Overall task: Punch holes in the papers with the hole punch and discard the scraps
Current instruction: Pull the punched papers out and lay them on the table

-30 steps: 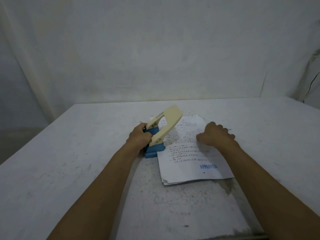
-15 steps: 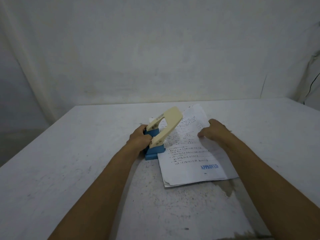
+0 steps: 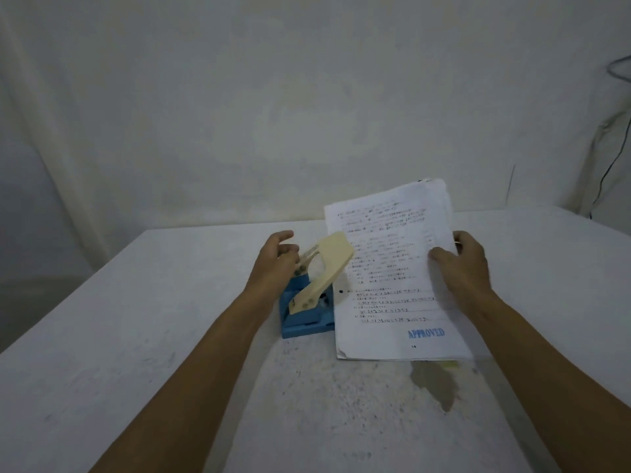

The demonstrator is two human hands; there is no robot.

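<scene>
Nearest the camera, a grey patch is showing on the white counter, just short of the near edge of the papers. The right hand is gripping the stack by its right edge, thumb lying on the printed top sheet and the other fingers curling behind, so the far end of the stack is tilting up off the counter. A blue "APPROVED" stamp is sitting near the stack's near edge, and one punched hole is showing by the left margin. Left of the stack, touching or nearly touching it, the hole punch is standing on its blue base with its cream lever raised. The left hand is hovering at the lever's far left side, fingers loosely spread; whether they are touching it is hard to tell. Beyond, a pale wall is closing the scene.
</scene>
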